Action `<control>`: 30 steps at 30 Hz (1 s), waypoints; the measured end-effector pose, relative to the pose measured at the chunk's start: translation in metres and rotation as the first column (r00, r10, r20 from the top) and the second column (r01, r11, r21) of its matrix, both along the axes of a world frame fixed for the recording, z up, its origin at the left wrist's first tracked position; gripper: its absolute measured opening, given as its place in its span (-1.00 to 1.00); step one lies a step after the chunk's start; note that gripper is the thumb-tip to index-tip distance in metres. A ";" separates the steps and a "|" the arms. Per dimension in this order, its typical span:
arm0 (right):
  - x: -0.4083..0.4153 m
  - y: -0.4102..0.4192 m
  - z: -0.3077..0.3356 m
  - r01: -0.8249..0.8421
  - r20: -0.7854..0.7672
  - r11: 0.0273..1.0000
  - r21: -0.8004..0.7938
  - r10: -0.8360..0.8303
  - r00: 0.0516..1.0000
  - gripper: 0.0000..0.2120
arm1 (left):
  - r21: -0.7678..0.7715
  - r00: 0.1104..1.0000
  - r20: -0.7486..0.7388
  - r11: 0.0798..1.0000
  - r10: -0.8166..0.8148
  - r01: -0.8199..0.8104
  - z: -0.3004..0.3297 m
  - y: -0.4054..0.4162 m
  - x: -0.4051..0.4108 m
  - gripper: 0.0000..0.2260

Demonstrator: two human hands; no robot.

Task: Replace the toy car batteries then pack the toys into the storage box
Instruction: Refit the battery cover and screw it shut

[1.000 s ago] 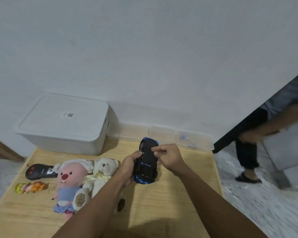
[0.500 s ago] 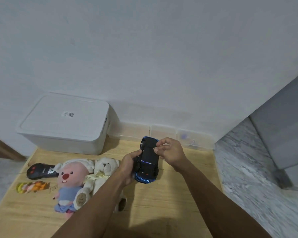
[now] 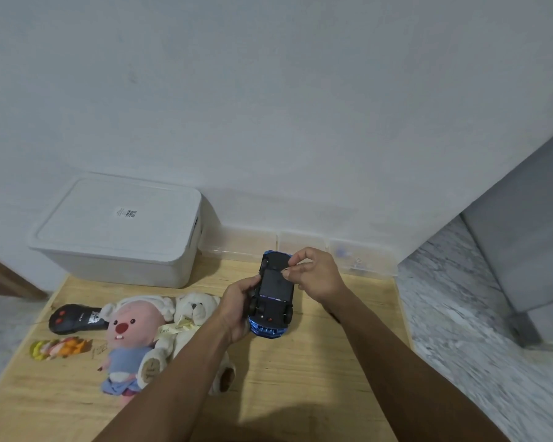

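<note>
A blue toy car (image 3: pixel 273 301) is held upside down above the wooden table (image 3: pixel 316 362), its black underside facing me. My left hand (image 3: pixel 237 309) grips the car's left side. My right hand (image 3: pixel 313 275) has curled fingers, thumb and forefinger pinching at the upper right edge of the battery cover. The white storage box (image 3: pixel 122 231) stands lidded at the back left. A pink plush (image 3: pixel 131 339) and a cream bear plush (image 3: pixel 186 327) lie left of the car.
A black remote control (image 3: pixel 75 318) and a small colourful toy (image 3: pixel 58 347) lie at the table's left edge. Clear plastic containers (image 3: pixel 300 247) line the wall behind the car. Marble-patterned floor (image 3: pixel 476 314) lies right of the table.
The person standing at the right a second ago has left the view. My right hand's fingertips have shifted slightly on the car's underside; the car stays in my left hand.
</note>
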State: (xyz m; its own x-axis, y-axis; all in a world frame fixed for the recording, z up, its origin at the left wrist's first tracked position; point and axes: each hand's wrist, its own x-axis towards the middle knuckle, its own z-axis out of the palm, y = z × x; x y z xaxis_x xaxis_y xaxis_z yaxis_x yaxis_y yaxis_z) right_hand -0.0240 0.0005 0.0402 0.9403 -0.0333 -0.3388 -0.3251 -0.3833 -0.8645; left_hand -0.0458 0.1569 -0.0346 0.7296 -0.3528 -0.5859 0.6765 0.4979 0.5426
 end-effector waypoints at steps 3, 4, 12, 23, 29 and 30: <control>0.000 0.001 0.000 0.008 0.006 1.000 0.010 -0.008 1.000 -0.82 | 0.003 1.000 -0.024 1.000 0.004 -0.004 0.001 0.000 0.000 -0.64; -0.001 0.002 0.000 0.004 0.003 1.000 0.013 -0.004 1.000 -0.82 | 0.000 1.000 -0.026 1.000 0.002 -0.002 0.000 0.000 0.000 -0.64; 0.000 0.003 0.000 0.008 0.024 1.000 0.001 -0.008 1.000 -0.82 | -0.023 0.999 -0.031 1.000 0.008 -0.009 -0.002 0.002 0.003 -0.62; 0.000 0.000 0.000 -0.021 0.012 1.000 0.001 0.021 1.000 -0.84 | -0.020 1.000 -0.024 1.000 -0.015 0.015 -0.001 0.001 0.003 -0.66; 0.000 -0.002 -0.001 -0.084 0.051 0.994 -0.068 0.088 0.995 -0.91 | -0.009 1.000 -0.024 1.000 -0.018 0.017 -0.002 0.002 0.002 -0.64; 0.000 -0.002 -0.003 -0.102 0.073 0.989 -0.104 0.110 0.991 -0.92 | 0.000 1.000 -0.018 1.000 -0.018 0.018 -0.002 0.002 0.002 -0.65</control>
